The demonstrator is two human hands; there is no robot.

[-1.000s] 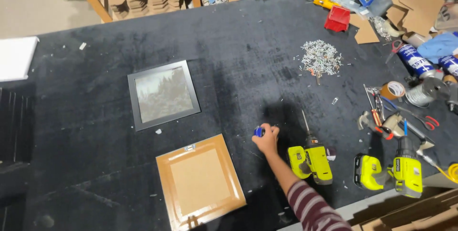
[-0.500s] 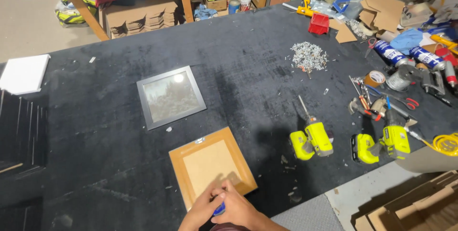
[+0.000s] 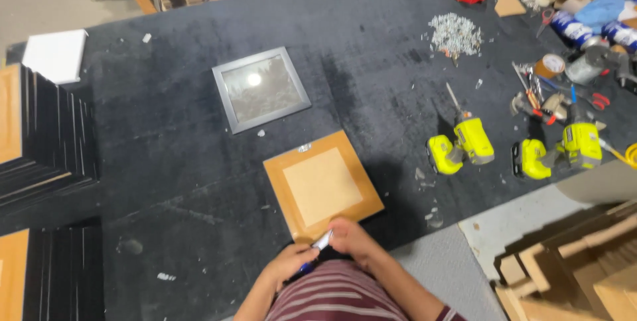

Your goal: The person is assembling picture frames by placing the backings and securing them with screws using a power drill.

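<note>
My left hand (image 3: 286, 262) and my right hand (image 3: 350, 239) meet close to my body at the table's near edge. Together they hold a small blue-and-white marker pen (image 3: 316, 249) between the fingers. Just beyond them lies a brown wooden frame back (image 3: 322, 186), face down, with a small metal hanger at its far edge. Farther off sits a grey picture frame (image 3: 261, 88) with glass that reflects a light.
Two yellow cordless drills (image 3: 463, 145) (image 3: 561, 150) lie to the right on the black felt table (image 3: 371, 75). A pile of small metal bits (image 3: 455, 33), tape rolls, pliers and cans crowd the far right. Stacked black frames (image 3: 46, 135) stand at the left, wooden pieces (image 3: 570, 268) at lower right.
My right hand came back from beside the drills with the pen to my body. The left hand joined it on the pen. The view moved nearer the brown frame back.
</note>
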